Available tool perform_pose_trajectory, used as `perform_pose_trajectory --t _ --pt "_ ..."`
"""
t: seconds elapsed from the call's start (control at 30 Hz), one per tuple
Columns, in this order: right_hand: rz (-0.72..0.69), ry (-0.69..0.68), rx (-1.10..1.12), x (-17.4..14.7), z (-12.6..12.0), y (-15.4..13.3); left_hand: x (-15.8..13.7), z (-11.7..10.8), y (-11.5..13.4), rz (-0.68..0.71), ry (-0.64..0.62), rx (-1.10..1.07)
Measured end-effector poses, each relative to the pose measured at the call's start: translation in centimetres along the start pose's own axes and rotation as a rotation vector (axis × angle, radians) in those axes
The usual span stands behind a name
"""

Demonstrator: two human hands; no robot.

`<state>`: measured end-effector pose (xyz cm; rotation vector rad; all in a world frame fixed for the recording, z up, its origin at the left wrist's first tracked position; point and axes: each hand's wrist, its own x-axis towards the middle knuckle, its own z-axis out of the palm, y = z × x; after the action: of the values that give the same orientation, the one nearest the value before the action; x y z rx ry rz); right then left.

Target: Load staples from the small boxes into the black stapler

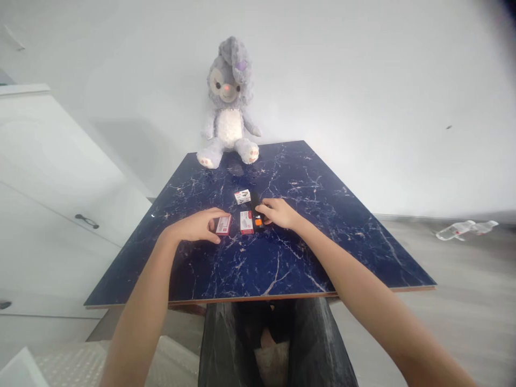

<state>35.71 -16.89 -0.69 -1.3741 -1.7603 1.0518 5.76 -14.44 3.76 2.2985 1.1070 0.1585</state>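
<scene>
My left hand [199, 226] is curled around the left side of a small red-and-white box [223, 225], thumb near its front edge and fingers behind. Right of that, a second red-and-white box [246, 222] lies on the table. It sits against a long black object [257, 210] with an orange patch; its exact kind is unclear. Gripping the black object from the right is my right hand [279, 213], fingers bent over it. Just behind these stands a small white box [242, 196] with dark pictures and a red mark.
A grey plush rabbit [229, 121] sits at the back of the blue marbled table [258, 269], against the wall. White cabinets [60, 188] stand on the left. Clear plastic bottles [455, 230] lie on the floor at right. My legs are under the front edge.
</scene>
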Motion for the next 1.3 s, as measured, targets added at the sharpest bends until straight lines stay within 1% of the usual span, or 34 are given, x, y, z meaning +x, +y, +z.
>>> perform_pose_trajectory --t 0.07,0.1,0.2,0.27,0.33,0.43,0.53,0.73,0.9,1.03,1.17,1.23,1.3 --pt "-0.008 -0.005 0.008 0.1 0.0 0.3 0.2 0.1 0.1 -0.030 0.015 -0.014" --pt "-0.006 -0.008 0.012 0.1 0.0 0.3 0.4 0.2 0.2 -0.026 0.062 -0.028" --pt "-0.007 -0.014 0.017 0.1 0.0 0.3 1.1 0.9 1.3 0.070 0.276 -0.114" --pt "-0.012 -0.016 0.020 0.1 0.0 0.3 1.5 1.6 2.0 0.131 0.331 -0.133" --pt "-0.019 -0.014 0.020 0.0 -0.1 0.3 1.8 2.6 2.6 0.141 0.302 -0.095" --pt "-0.029 -0.013 0.014 0.0 -0.1 0.2 2.2 3.9 2.8 0.117 0.234 -0.024" --pt "-0.024 -0.022 0.019 0.0 -0.2 0.2 2.5 4.8 2.5 0.116 0.233 0.006" --pt "-0.032 -0.024 0.008 0.0 -0.2 0.2 2.8 5.3 2.5 0.102 0.220 -0.022" --pt "-0.033 -0.019 0.019 -0.1 -0.3 0.0 3.0 5.6 2.4 0.110 0.197 -0.122" --pt "-0.032 -0.018 0.025 -0.2 -0.3 -0.1 3.2 5.9 2.2 0.113 0.221 -0.125" --pt "-0.035 -0.010 0.018 -0.2 -0.3 -0.1 3.1 5.9 2.6 0.119 0.266 -0.076" --pt "-0.022 -0.016 0.037 -0.1 -0.3 -0.1 2.9 5.9 2.8 0.141 0.277 -0.041" --pt "-0.009 -0.029 0.067 -0.1 -0.4 0.0 3.0 5.8 2.7 0.185 0.318 -0.049"
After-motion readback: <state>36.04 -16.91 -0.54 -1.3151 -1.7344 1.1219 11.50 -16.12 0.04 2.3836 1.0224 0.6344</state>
